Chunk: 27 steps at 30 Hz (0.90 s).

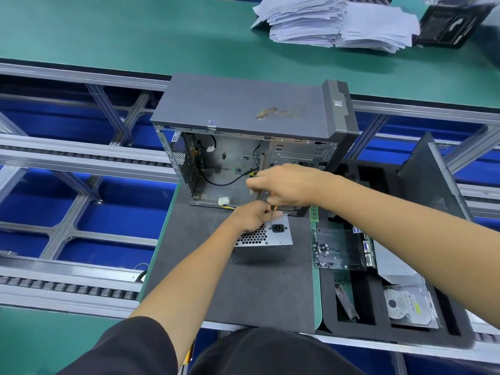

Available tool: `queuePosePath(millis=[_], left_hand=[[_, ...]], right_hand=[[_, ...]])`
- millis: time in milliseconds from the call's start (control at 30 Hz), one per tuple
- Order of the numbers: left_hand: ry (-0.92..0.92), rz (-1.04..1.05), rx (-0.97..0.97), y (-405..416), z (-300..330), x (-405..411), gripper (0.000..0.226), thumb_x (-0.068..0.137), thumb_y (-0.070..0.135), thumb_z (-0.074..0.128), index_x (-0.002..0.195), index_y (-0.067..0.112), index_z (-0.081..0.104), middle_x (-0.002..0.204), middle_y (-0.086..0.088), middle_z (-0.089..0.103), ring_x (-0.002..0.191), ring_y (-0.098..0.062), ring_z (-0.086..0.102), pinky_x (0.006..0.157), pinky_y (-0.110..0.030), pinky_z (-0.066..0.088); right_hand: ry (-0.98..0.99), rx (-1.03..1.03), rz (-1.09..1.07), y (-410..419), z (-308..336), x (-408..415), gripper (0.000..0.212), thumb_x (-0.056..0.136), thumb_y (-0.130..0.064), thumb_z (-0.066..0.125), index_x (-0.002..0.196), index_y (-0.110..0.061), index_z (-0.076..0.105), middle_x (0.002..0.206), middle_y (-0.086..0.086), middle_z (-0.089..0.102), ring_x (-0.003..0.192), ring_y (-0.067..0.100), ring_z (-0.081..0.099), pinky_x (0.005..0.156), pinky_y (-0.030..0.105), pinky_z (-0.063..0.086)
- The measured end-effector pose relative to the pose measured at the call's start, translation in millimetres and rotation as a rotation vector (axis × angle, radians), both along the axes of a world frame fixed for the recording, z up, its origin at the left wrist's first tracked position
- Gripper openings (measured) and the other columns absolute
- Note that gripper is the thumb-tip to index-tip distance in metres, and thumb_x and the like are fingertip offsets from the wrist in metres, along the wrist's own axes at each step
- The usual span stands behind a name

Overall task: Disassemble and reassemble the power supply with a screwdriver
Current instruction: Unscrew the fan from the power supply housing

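a: where's the power supply (pixel 266 238)?

b: on the dark mat (pixel 238 288), just in front of the open computer case (pixel 243 136), socket side facing up.

a: and the hands?

b: the left hand (pixel 253 216) rests on top of the power supply, fingers curled around the shaft of the screwdriver (pixel 271 216). the right hand (pixel 286 184) is above it, fingers closed on the orange handle. the tip points down at the power supply's face, beside the socket.

a: anything nearby?

b: a circuit board (pixel 342 249) and a hard drive (pixel 408 307) lie in the black tray (pixel 378 324) to the right. stacks of paper (pixel 335 21) sit on the far green bench (pixel 108 31).
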<state>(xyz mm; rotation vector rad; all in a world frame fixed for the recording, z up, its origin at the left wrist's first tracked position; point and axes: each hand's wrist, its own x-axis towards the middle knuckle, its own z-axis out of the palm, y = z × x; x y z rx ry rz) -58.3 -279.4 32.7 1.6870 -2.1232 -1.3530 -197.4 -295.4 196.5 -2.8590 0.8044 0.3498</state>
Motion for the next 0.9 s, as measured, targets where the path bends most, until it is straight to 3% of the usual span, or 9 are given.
queuePosePath(millis=[100, 167, 300, 433, 533, 633, 700, 800, 900], left_hand=[[0.006, -0.005, -0.033, 2.2, 1.0, -1.0, 0.042, 0.098, 0.061, 0.05, 0.093, 0.021, 0.063, 0.101, -0.006, 0.067, 0.102, -0.03, 0.061, 0.093, -0.048, 0.049], [0.022, -0.006, -0.047, 3.1, 2.2, -0.7, 0.035, 0.098, 0.061, 0.051, 0.106, 0.029, 0.065, 0.112, 0.0, 0.068, 0.11, -0.027, 0.06, 0.096, -0.05, 0.048], [-0.022, -0.004, 0.001, 1.1, 2.5, -1.4, 0.06, 0.096, 0.068, 0.047, 0.115, 0.014, 0.065, 0.103, -0.001, 0.066, 0.098, -0.024, 0.06, 0.091, -0.044, 0.049], [-0.046, -0.006, -0.038, 2.4, 4.3, -0.3, 0.045, 0.099, 0.053, 0.052, 0.126, 0.02, 0.064, 0.119, -0.004, 0.066, 0.112, -0.028, 0.058, 0.092, -0.044, 0.049], [-0.053, -0.014, -0.04, 0.7, 2.8, -0.5, 0.038, 0.101, 0.045, 0.052, 0.111, 0.011, 0.064, 0.096, 0.0, 0.063, 0.099, -0.026, 0.059, 0.074, -0.036, 0.045], [-0.005, 0.011, -0.008, -0.6, 2.4, -1.9, 0.054, 0.098, 0.058, 0.052, 0.103, 0.006, 0.063, 0.091, -0.004, 0.061, 0.087, -0.019, 0.053, 0.088, -0.044, 0.049], [0.014, 0.002, 0.0, -0.9, 0.9, -1.5, 0.052, 0.098, 0.059, 0.051, 0.097, 0.008, 0.061, 0.091, -0.001, 0.054, 0.086, -0.018, 0.05, 0.088, -0.041, 0.048], [-0.028, -0.047, -0.019, -1.8, 1.2, -1.5, 0.04, 0.099, 0.06, 0.048, 0.094, 0.021, 0.057, 0.092, -0.002, 0.051, 0.087, -0.017, 0.047, 0.086, -0.041, 0.046], [-0.031, -0.091, -0.028, -1.0, 2.1, -1.0, 0.031, 0.102, 0.053, 0.048, 0.097, 0.026, 0.063, 0.097, -0.01, 0.061, 0.089, -0.02, 0.051, 0.085, -0.038, 0.045]], right_hand=[[0.045, 0.017, -0.026, 4.0, -4.4, 4.6, 0.015, 0.086, -0.018, 0.054, 0.092, -0.02, 0.041, 0.081, 0.005, 0.055, 0.071, 0.03, 0.055, 0.056, 0.04, 0.044], [0.069, -0.002, -0.056, 5.3, -8.4, 7.2, 0.01, 0.09, -0.019, 0.052, 0.094, -0.019, 0.043, 0.082, 0.007, 0.057, 0.071, 0.031, 0.056, 0.054, 0.038, 0.041], [0.095, -0.048, -0.161, 6.7, -9.3, 9.9, 0.013, 0.093, -0.016, 0.047, 0.105, -0.013, 0.048, 0.074, 0.011, 0.056, 0.059, 0.028, 0.047, 0.047, 0.033, 0.025], [0.18, 0.047, -0.104, 14.7, 2.3, 13.6, 0.014, 0.088, -0.02, 0.052, 0.098, -0.021, 0.042, 0.069, 0.001, 0.052, 0.059, 0.018, 0.049, 0.049, 0.033, 0.03], [0.212, 0.045, 0.003, 15.0, 14.2, 9.6, 0.021, 0.083, -0.016, 0.055, 0.093, -0.025, 0.038, 0.068, -0.002, 0.051, 0.058, 0.013, 0.046, 0.05, 0.032, 0.031], [0.177, -0.013, 0.014, 11.5, 16.5, 2.3, 0.019, 0.08, -0.008, 0.05, 0.092, -0.02, 0.043, 0.07, 0.002, 0.053, 0.056, 0.021, 0.045, 0.051, 0.033, 0.034], [0.159, -0.021, 0.0, 10.8, 15.5, -1.2, 0.018, 0.078, -0.006, 0.049, 0.091, -0.019, 0.047, 0.067, 0.001, 0.051, 0.055, 0.025, 0.045, 0.05, 0.032, 0.033], [0.116, -0.002, -0.038, 13.0, 11.1, -8.2, 0.009, 0.08, -0.014, 0.051, 0.087, -0.019, 0.049, 0.058, -0.004, 0.047, 0.05, 0.017, 0.043, 0.047, 0.029, 0.026], [0.113, -0.022, -0.092, 17.3, 0.9, -7.3, 0.006, 0.091, -0.025, 0.051, 0.091, -0.019, 0.051, 0.067, -0.002, 0.054, 0.063, 0.023, 0.054, 0.05, 0.03, 0.033]])
